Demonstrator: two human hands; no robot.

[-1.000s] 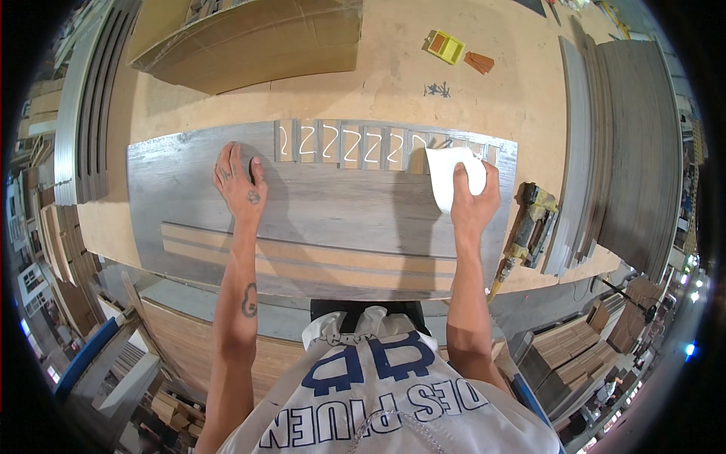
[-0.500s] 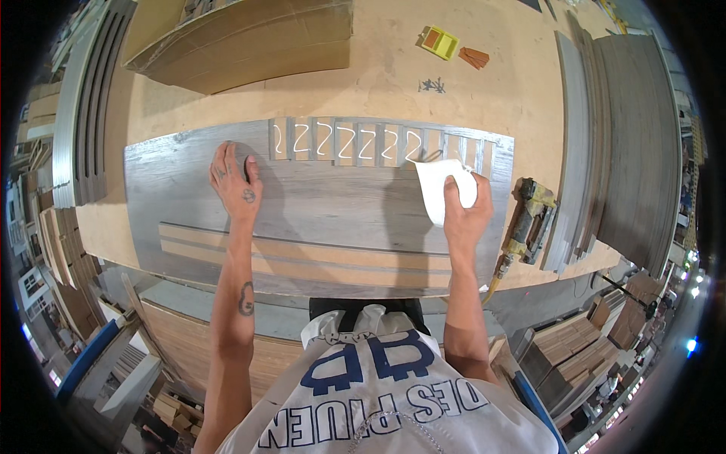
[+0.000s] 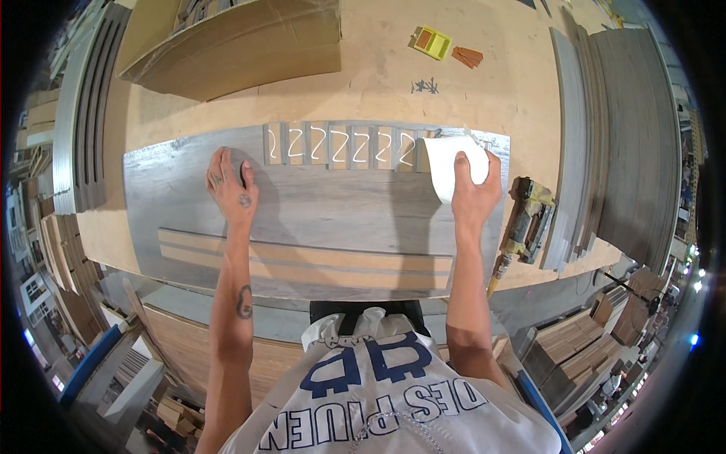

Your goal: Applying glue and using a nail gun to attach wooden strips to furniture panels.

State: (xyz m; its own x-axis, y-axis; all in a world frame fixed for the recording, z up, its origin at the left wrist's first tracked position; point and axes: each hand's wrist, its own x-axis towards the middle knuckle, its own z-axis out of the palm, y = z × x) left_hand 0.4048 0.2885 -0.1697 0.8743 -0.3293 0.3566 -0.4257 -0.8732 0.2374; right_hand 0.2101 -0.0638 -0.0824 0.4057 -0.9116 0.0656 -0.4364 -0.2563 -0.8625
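My left hand (image 3: 231, 189) lies flat on a grey wood-grain board (image 3: 333, 206), fingers stretched out, left of a row of small grey-edged tan pieces (image 3: 318, 153). White squiggles of glue run across several of these pieces. At the right end of the row, my right hand (image 3: 475, 195) grips a white glue bottle (image 3: 445, 165), thumb on its near side. The bottle is tilted over the last pieces and covers part of them; I cannot make out its tip clearly. Two long tan strips with grey edges (image 3: 340, 261) lie along the board's near side.
A nail gun (image 3: 528, 219) lies right of the board. Beyond the row are loose dark fasteners (image 3: 425, 87), a yellow tray (image 3: 432, 44) and orange-brown slips (image 3: 468, 57). A cardboard box (image 3: 265, 57) stands far left. Grey planks (image 3: 634, 144) are stacked at the right, grey lengths (image 3: 89, 113) at the left.
My right hand and the glue bottle have moved slightly right and away from me, over the last pieces. My left hand stays nearly in place on the board.
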